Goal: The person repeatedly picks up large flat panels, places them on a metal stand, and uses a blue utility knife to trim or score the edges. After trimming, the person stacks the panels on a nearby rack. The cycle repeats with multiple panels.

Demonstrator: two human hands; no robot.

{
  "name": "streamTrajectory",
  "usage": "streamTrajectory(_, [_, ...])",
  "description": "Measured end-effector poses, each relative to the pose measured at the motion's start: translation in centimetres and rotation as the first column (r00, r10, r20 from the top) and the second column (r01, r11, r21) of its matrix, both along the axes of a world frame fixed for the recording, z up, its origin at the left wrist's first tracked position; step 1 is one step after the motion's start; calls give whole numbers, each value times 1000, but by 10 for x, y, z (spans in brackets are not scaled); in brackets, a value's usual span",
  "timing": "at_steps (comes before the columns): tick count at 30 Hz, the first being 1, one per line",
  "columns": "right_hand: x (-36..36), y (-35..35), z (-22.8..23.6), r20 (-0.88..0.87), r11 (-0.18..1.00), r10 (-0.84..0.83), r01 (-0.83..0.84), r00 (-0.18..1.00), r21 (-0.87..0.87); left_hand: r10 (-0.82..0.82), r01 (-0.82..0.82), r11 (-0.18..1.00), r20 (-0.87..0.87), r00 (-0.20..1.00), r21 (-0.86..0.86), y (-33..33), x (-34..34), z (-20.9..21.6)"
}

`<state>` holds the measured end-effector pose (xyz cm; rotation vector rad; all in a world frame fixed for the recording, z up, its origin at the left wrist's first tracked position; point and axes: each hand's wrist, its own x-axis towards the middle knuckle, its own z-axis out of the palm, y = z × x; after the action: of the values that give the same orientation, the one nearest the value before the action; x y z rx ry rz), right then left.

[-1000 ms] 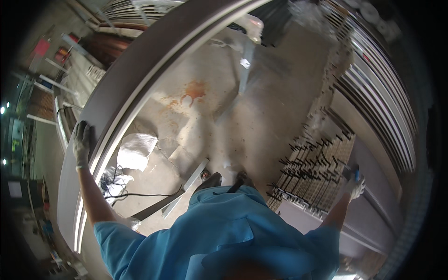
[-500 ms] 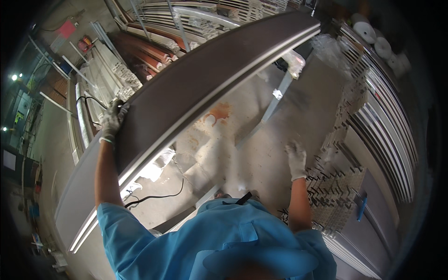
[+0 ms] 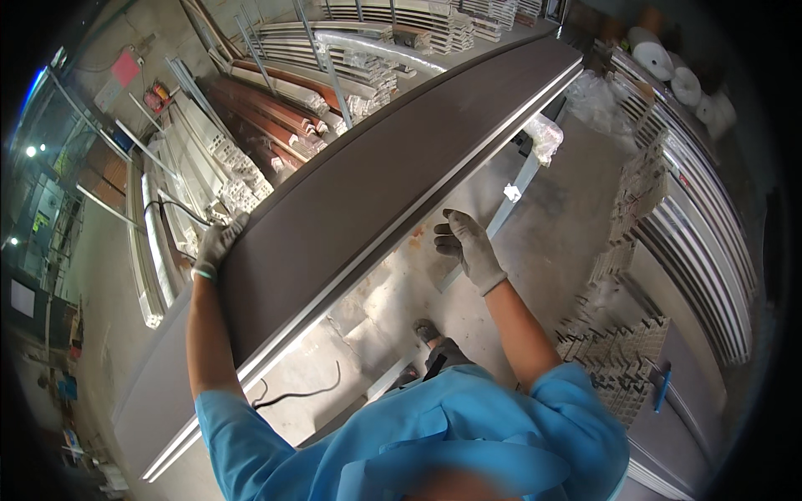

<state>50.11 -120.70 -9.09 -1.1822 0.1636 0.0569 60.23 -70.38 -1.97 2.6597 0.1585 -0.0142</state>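
A long dark brown panel [image 3: 359, 175] with pale ridged edges runs diagonally in front of me, from lower left to upper right. My left hand [image 3: 219, 246], in a grey-white glove, is closed over its far long edge toward the left end. A black cord [image 3: 180, 207] passes close to those fingers. My right hand [image 3: 476, 250], gloved too, hangs just off the panel's near edge. Its fingers are loosely bent and apart, with nothing visible in them.
A metal support leg [image 3: 522, 179] with plastic wrapping [image 3: 545, 138] stands beneath the panel. Stacked profiles [image 3: 614, 355] and long panels [image 3: 693, 242] line my right. More profiles [image 3: 267, 108] fill racks beyond. A dark cable [image 3: 301, 394] lies on the floor.
My right hand has swung up and leftward, from beside the stacked profiles to the panel's near edge. The left hand stays at the far edge. My foot now shows, and the view has shifted slightly.
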Motion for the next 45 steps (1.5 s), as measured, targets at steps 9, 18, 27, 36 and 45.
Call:
streamTrajectory(9, [40,5,29,-66,975,195,-187,979,117,101,-102,995,57,993,13,-13,-20,36])
streamTrajectory(18, [43,10,53,-93,967,119,-94,989,236,-97,120,976,134,986,-179,-78,-108,125])
streamTrajectory(27, [10,2,44,54,796,-158,95,986,597,-225,197,965,-158,961,-175,-140,-199,163])
streamTrajectory(36, [-68,6,43,1,776,-240,191,971,600,-288,287,956,-5,958,-61,-134,-287,163])
streamTrajectory(45, [-176,16,48,68,779,-278,183,958,600,-378,379,925,35,925,-39,-97,-398,154])
